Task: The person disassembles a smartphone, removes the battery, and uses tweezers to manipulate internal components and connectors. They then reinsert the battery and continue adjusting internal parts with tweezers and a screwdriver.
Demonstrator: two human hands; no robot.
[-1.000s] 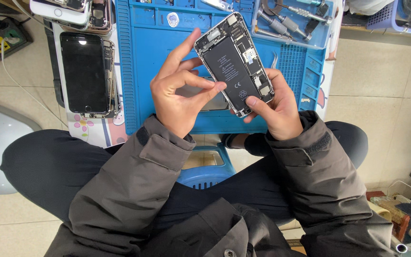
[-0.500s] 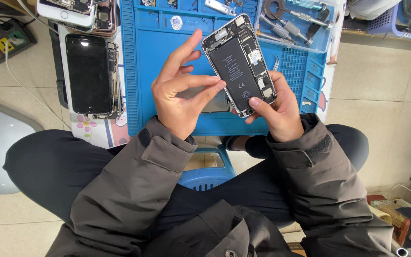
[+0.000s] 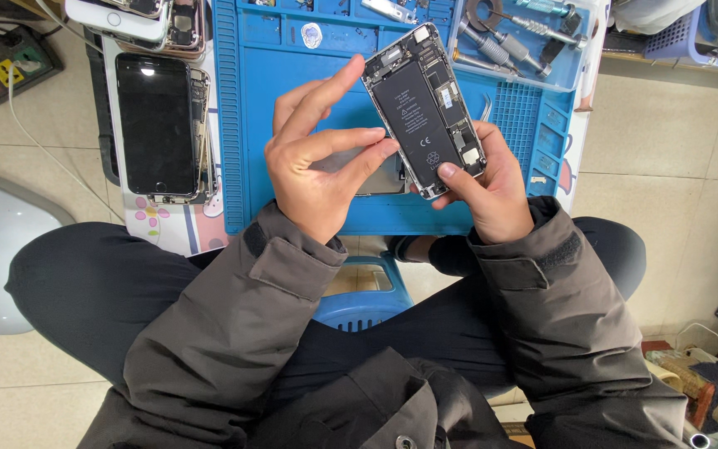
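Gripping opened silver phone chassis with black battery [image 3: 425, 112] by its edges, right hand [image 3: 488, 187] closed; left hand [image 3: 317, 162] fingertips touching. Rigid, light, internals likely fragile.

Dark phone screen [image 3: 157, 125], tall black rectangle, unlit, lying flat at left beside blue mat [image 3: 292, 83], atop another phone body. Opened phone [image 3: 424, 108] held tilted above mat, between both hands; black battery [image 3: 415, 116] inside carries small pale printed label marks. White phone back [image 3: 118, 17] at top left edge, partly cut off.
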